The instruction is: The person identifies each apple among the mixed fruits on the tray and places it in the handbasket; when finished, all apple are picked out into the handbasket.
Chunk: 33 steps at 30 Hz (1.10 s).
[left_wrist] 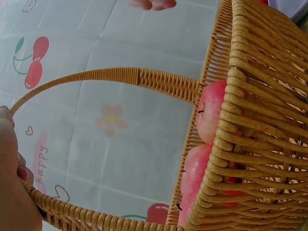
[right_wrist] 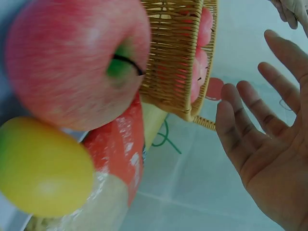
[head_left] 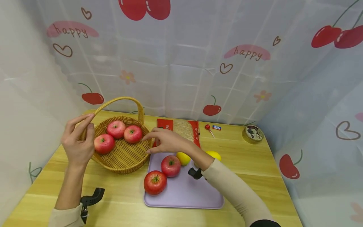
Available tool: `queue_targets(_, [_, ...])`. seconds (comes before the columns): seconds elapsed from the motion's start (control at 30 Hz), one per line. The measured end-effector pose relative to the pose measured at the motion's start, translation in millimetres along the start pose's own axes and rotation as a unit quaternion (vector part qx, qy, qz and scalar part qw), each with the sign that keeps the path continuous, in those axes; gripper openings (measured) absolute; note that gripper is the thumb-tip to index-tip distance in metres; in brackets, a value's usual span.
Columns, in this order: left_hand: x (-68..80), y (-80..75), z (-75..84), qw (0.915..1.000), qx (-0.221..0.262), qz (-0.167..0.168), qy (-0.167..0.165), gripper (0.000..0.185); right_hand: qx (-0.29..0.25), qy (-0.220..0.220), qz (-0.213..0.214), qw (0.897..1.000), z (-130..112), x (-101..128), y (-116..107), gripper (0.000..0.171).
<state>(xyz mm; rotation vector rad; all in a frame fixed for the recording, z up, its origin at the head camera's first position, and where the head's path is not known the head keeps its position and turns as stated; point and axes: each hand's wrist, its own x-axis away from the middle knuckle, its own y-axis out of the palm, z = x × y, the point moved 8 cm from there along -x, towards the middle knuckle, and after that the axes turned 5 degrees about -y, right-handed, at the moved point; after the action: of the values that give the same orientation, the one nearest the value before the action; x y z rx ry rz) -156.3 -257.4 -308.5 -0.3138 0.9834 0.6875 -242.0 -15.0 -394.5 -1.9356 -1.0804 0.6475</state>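
A wicker basket point(head_left: 124, 157) with an arched handle point(head_left: 122, 99) stands at the left of the wooden table and holds three red apples point(head_left: 116, 128). My left hand point(head_left: 85, 126) pinches the handle's left end; in the left wrist view the left hand point(left_wrist: 12, 168) grips the handle point(left_wrist: 120, 77) low on the left. My right hand point(head_left: 150, 142) hovers beside the basket's right rim with empty, straight, spread fingers. In the right wrist view the right hand point(right_wrist: 250, 110) shows an open palm, clear of the basket point(right_wrist: 178, 53). Two more red apples point(head_left: 170, 165) point(head_left: 155, 182) lie on a lilac tray point(head_left: 193, 195).
Two lemons point(head_left: 183, 158) point(head_left: 214, 155) lie at the tray's far edge. A red noodle packet point(head_left: 182, 128), a lollipop point(head_left: 208, 127), a small wrapped sweet point(head_left: 216, 127) and a round tin point(head_left: 253, 134) sit at the back. A cherry-print curtain surrounds the table.
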Motion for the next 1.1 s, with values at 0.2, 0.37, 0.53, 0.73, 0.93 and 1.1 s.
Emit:
queue_targets(0.2, [0.4, 0.5, 1.1, 1.0, -0.001, 0.0, 0.001, 0.018, -0.031, -0.006, -0.035, 0.999, 7, 25, 8, 0.049])
queue_targets(0.37, [0.8, 0.6, 0.2, 1.0, 0.0, -0.002, 0.001, 0.019, -0.058, 0.008, -0.071, 0.996, 18, 46, 16, 0.048])
queue_targets(0.53, [1.3, -0.8, -5.7, 1.0, 0.0, -0.002, 0.0, 0.019, -0.061, 0.018, -0.087, 0.994, 27, 59, 22, 0.046])
queue_targets(0.73, [1.7, -1.3, -8.4, 1.0, -0.001, -0.001, 0.002, 0.019, -0.036, 0.032, -0.105, 0.993, 33, 67, 27, 0.05])
queue_targets(0.93, [0.8, -0.3, -2.7, 1.0, 0.001, -0.002, 0.001, 0.019, -0.036, 0.036, -0.118, 0.992, 37, 70, 33, 0.054])
queue_targets(1.1, [1.0, 0.0, 0.9, 1.0, 0.001, -0.003, -0.002, 0.019, -0.025, 0.033, -0.129, 0.991, 37, 69, 38, 0.054])
